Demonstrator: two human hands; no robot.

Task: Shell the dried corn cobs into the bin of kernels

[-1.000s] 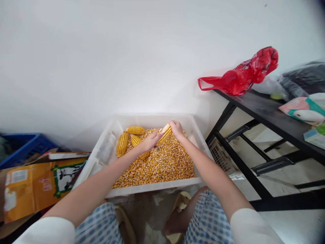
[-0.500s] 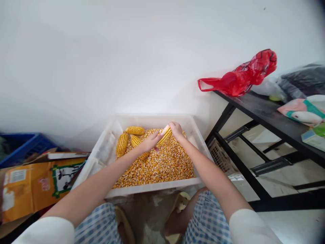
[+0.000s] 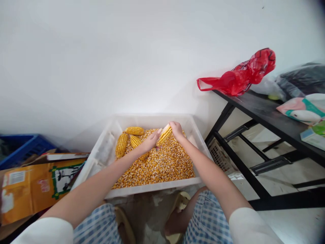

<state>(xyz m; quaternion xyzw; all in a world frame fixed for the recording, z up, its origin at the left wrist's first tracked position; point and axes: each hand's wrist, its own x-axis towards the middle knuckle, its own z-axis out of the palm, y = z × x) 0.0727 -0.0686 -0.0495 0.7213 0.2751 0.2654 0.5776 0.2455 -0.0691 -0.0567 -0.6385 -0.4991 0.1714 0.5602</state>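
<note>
A partly stripped ear of corn (image 3: 165, 135) is held tilted over a white plastic bin (image 3: 154, 186). Around its upper end my right hand (image 3: 175, 129) is closed, and a pale bare strip shows along the cob there. My left hand (image 3: 151, 140) is at the lower left side of the same ear, its thumb along the edge and its other fingers partly hidden beneath. Loose yellow kernels (image 3: 165, 166) cover much of the bin's floor. Several whole ears, among them one upright ear (image 3: 122, 145) and one sideways ear (image 3: 134, 130), lie at the bin's back left.
To the right stands a black table (image 3: 269, 112) bearing a red plastic bag (image 3: 238, 79) and other packages. Below it is a beige basket (image 3: 220, 155). An orange cardboard box (image 3: 35, 188) and a blue crate (image 3: 25, 149) sit left of the bin. A white wall rises behind.
My left hand has shifted slightly left and down along the ear, uncovering more of its kernels. The right hand keeps its grip in nearly the same place.
</note>
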